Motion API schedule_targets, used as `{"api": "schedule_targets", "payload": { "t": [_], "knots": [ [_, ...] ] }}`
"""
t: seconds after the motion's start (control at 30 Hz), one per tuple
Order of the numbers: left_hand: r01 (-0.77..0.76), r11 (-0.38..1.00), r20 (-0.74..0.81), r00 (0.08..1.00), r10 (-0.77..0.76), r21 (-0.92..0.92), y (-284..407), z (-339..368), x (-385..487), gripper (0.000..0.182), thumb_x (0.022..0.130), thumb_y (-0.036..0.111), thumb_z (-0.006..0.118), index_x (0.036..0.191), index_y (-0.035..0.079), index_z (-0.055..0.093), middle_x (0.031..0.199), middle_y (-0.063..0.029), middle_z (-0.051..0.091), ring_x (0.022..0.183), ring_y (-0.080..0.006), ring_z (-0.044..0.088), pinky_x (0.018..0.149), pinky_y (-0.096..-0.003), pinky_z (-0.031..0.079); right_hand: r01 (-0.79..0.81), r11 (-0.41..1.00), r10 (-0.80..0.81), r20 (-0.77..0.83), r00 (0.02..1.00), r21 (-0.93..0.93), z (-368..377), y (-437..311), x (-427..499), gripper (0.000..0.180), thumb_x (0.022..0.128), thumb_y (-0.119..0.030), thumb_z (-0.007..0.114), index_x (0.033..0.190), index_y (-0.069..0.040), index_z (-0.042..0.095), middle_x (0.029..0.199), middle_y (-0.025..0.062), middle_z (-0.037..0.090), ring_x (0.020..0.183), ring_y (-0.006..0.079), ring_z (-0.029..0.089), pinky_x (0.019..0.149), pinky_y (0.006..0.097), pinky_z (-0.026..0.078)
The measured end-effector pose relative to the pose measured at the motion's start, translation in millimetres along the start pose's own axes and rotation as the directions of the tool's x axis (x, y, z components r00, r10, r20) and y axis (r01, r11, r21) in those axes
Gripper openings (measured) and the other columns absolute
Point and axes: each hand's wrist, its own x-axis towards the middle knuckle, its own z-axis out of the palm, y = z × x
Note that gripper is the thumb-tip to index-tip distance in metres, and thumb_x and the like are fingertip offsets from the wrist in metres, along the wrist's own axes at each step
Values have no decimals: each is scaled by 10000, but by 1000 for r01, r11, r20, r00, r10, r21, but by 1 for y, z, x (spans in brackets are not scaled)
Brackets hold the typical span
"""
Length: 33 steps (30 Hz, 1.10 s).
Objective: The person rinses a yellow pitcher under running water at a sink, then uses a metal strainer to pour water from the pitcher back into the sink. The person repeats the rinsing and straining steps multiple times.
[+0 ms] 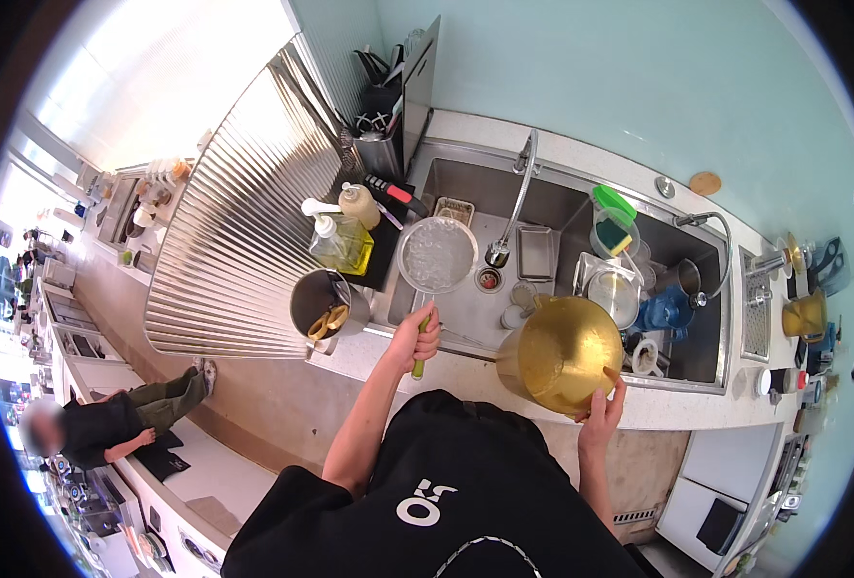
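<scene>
My left hand [412, 339] is closed around the green handle [418, 361] of a round strainer. The strainer's bowl [438, 254] is over the left basin of the steel sink [470, 307]; clear, glassy lumps like ice fill it. With my right hand [602, 404] I grip the rim of a gold-coloured metal pot [571, 350]. The pot is tilted with its shiny base towards me, over the sink's front edge. What is inside it is hidden. Beneath the hose faucet [498, 253], which hangs between strainer and pot, a drain [489, 279] shows, with a rectangular steel tray [535, 253] beside it.
A steel canister [355, 311] and pump bottles [340, 242] stand left of the sink. The right basin holds a blue pitcher [662, 309], a clear container with a sponge [613, 235] and other dishes. At far left, a person [102, 433] is by another counter.
</scene>
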Motion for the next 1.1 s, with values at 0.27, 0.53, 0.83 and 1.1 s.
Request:
{"api": "schedule_targets", "payload": {
  "t": [0.27,0.53,0.83,1.1],
  "knots": [
    [-10,999,-8,1000,11,50,-1,10,4,508,1189,494,438,808,160,411,580,78,248,430,-55,174,375,-258,142,65,995,-69,-40,997,-77,-4,20,-8,416,1152,-265,559,880,35,657,679,47,643,556,103,571,512,286,443],
    [52,998,-35,998,-51,31,1,18,-4,489,1192,481,440,821,163,412,586,78,250,431,-49,174,373,-255,142,41,998,-43,-35,998,-46,-8,30,-6,597,1149,-298,574,640,12,597,522,32,542,475,109,524,481,302,396],
    [-17,997,-36,999,20,75,4,24,-4,495,1187,485,457,816,161,413,586,81,244,429,-46,174,372,-259,138,11,999,-12,-25,1000,-33,-8,31,-4,604,1148,-304,578,632,10,597,518,33,548,469,110,516,479,307,382],
    [-12,998,-20,1000,13,59,7,23,-5,487,1192,476,447,819,165,416,588,81,247,431,-48,174,376,-255,137,17,999,-18,-30,999,-34,-9,30,-3,621,1149,-311,581,611,0,583,508,27,533,468,109,507,475,312,372]
  ]
}}
